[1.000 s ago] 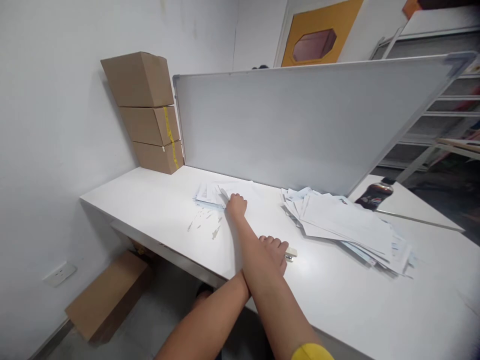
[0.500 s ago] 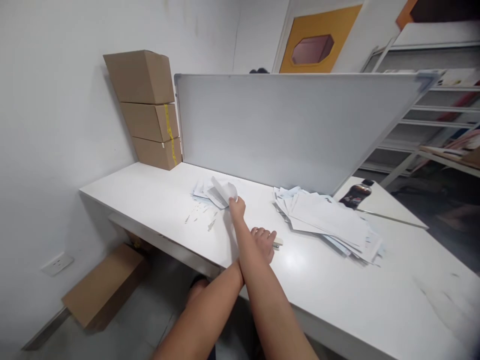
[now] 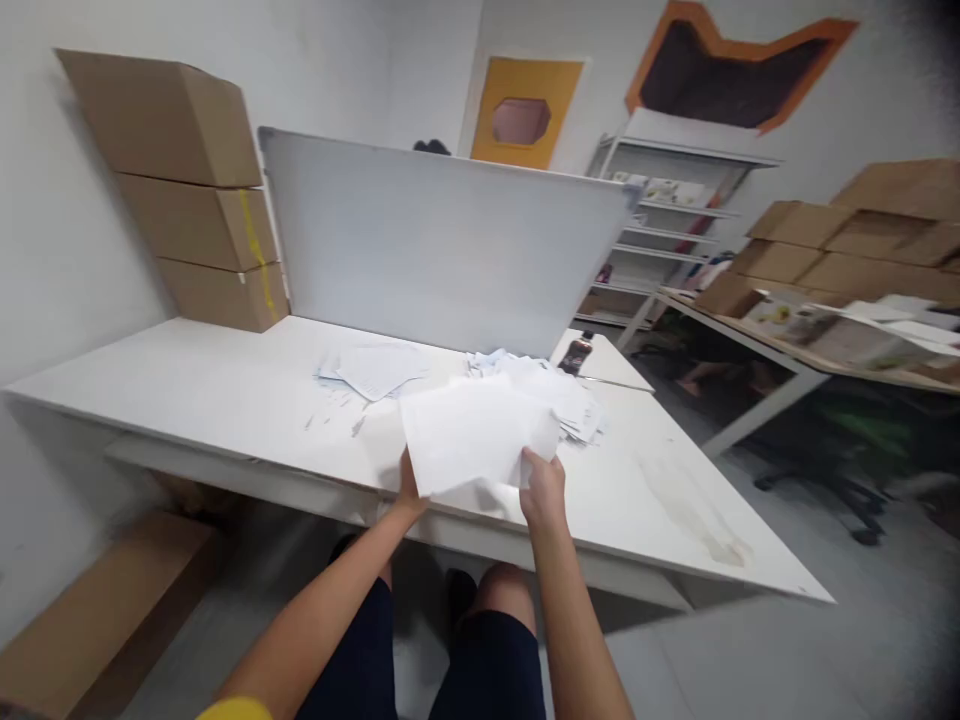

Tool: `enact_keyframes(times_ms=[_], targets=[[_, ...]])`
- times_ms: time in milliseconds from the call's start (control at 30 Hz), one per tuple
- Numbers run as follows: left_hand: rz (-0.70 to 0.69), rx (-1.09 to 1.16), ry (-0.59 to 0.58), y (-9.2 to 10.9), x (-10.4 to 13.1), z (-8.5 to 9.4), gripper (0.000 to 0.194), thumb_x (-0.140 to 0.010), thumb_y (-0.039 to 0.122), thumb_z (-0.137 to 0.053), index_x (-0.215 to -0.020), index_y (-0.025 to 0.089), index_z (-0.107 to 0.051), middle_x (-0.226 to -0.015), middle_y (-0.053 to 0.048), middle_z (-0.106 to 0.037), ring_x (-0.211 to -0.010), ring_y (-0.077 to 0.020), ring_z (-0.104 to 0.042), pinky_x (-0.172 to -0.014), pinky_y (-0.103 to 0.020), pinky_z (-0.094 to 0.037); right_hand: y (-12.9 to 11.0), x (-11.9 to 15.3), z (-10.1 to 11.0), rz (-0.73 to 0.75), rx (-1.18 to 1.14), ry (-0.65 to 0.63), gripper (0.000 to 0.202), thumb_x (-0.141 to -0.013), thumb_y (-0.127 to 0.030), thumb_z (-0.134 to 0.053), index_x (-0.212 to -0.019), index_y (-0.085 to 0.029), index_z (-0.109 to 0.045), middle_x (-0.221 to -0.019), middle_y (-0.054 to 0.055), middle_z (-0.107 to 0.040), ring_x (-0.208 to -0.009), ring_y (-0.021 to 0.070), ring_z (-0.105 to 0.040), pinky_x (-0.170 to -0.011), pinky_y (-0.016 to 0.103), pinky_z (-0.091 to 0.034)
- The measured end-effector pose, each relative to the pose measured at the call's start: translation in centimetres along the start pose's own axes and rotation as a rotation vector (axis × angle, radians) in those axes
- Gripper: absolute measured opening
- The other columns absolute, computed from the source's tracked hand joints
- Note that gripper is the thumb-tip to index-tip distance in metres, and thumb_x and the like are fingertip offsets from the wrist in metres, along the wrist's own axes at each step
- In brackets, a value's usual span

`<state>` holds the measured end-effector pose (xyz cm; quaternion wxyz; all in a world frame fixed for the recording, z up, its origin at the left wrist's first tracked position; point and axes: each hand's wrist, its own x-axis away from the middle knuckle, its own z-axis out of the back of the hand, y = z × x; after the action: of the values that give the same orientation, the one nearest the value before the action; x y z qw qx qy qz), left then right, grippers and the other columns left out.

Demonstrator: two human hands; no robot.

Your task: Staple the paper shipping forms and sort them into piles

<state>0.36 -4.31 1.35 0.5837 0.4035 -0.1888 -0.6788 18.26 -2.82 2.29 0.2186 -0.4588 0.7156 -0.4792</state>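
Over the front edge of the white desk I hold up white paper (image 3: 472,435), a single sheet or a few together. My left hand (image 3: 409,480) grips its left edge, fingers partly hidden behind it. On the right edge, my right hand (image 3: 544,480) pinches the paper between thumb and fingers. A small paper pile (image 3: 375,368) lies beyond my left hand, with torn scraps (image 3: 330,415) in front of it. Behind the held paper, to the right, spreads a larger paper pile (image 3: 570,395). The stapler is out of sight.
A whiteboard (image 3: 435,245) stands along the desk's (image 3: 217,390) back. Stacked cardboard boxes (image 3: 217,220) are at the left, and a dark drink bottle (image 3: 576,352) at the back right. Another cardboard box (image 3: 105,590) sits on the floor. A second table (image 3: 765,345) holds more boxes.
My arms have uncrossed. My right hand has brought paper from the small pile to the right, and my left hand has let go of the stapler and taken the paper's left edge. The view has turned right.
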Motion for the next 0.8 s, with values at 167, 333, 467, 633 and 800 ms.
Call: enact_keyframes(times_ms=[167, 333, 467, 633, 800], targets=[[0.392, 0.914, 0.016, -0.5, 5.4, 1.8, 0.051, -0.086, 0.045, -0.061, -0.127, 0.015, -0.061, -0.118, -0.011, -0.069, -0.106, -0.0263, -0.067, -0.088, -0.036, -0.054, 1.3, 3.0, 7.8, -0.203, 0.006, 0.042, 0.043, -0.052, -0.020, -0.070, -0.094, -0.019, -0.062, -0.071, 0.000, -0.071, -0.064, 0.0214, -0.066, -0.058, 0.031, -0.055], [0.595, 1.024, -0.154, -1.9, 7.9, 1.8, 0.073, -0.053, 0.037, -0.089, -0.118, 0.015, -0.065, -0.107, -0.012, -0.073, -0.101, -0.0308, -0.067, -0.089, -0.038, -0.051, 0.9, 6.8, 9.8, -0.300, 0.016, -0.034, 0.041, -0.059, -0.026, -0.075, -0.098, -0.019, -0.065, -0.081, 0.003, -0.074, -0.075, 0.0232, -0.069, -0.066, 0.031, -0.057], [0.560, 0.952, -0.228, -2.8, 8.2, 1.2, 0.066, -0.057, 0.042, -0.087, -0.114, 0.014, -0.067, -0.106, -0.013, -0.073, -0.094, -0.0296, -0.069, -0.083, -0.038, -0.052, -0.7, 8.5, 10.9, -0.415, 0.070, -0.151, 0.041, -0.060, -0.031, -0.082, -0.095, -0.016, -0.068, -0.092, 0.008, -0.075, -0.083, 0.0249, -0.069, -0.075, 0.033, -0.057], [0.618, 0.946, -0.329, -2.9, 8.5, 1.0, 0.063, -0.063, 0.045, -0.085, -0.114, 0.014, -0.067, -0.103, -0.014, -0.074, -0.092, -0.0293, -0.070, -0.079, -0.036, -0.054, -1.1, 9.0, 12.4, -0.458, 0.151, -0.273, 0.047, -0.060, -0.034, -0.084, -0.100, -0.017, -0.067, -0.093, 0.008, -0.074, -0.087, 0.0256, -0.069, -0.079, 0.034, -0.055], [0.720, 1.010, -0.266, -2.6, 9.8, 1.6, 0.057, -0.067, 0.050, -0.079, -0.110, 0.015, -0.069, -0.104, -0.011, -0.074, -0.097, -0.0277, -0.069, -0.083, -0.033, -0.053, -0.2, 8.6, 12.4, -0.499, 0.239, -0.264, 0.045, -0.057, -0.031, -0.080, -0.097, -0.017, -0.066, -0.083, 0.006, -0.073, -0.080, 0.0259, -0.068, -0.072, 0.033, -0.052]])
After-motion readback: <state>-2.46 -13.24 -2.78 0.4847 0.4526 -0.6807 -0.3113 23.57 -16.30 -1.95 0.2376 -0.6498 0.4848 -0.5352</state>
